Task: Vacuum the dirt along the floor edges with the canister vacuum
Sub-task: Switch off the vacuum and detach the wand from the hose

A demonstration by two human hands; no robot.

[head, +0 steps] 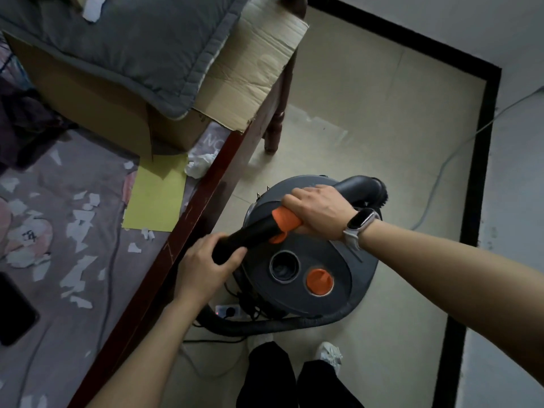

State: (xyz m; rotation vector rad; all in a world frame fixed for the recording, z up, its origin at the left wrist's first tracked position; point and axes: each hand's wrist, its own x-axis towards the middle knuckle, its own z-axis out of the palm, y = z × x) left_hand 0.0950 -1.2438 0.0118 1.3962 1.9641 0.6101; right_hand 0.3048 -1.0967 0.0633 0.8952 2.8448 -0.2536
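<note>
A grey canister vacuum stands on the beige floor in front of my feet, with an open round port and an orange cap on its lid. Above the lid I hold a black tube with an orange collar. My left hand grips the tube's black lower end. My right hand, with a watch on the wrist, is closed around the orange collar where it joins the curved black handle. The ribbed hose loops around the vacuum's near side.
A bed with a dark wooden rail runs along the left, strewn with torn paper, a cardboard box and a grey cushion. A bed leg stands ahead. A black skirting borders the floor at right. A power strip and cables lie behind the vacuum.
</note>
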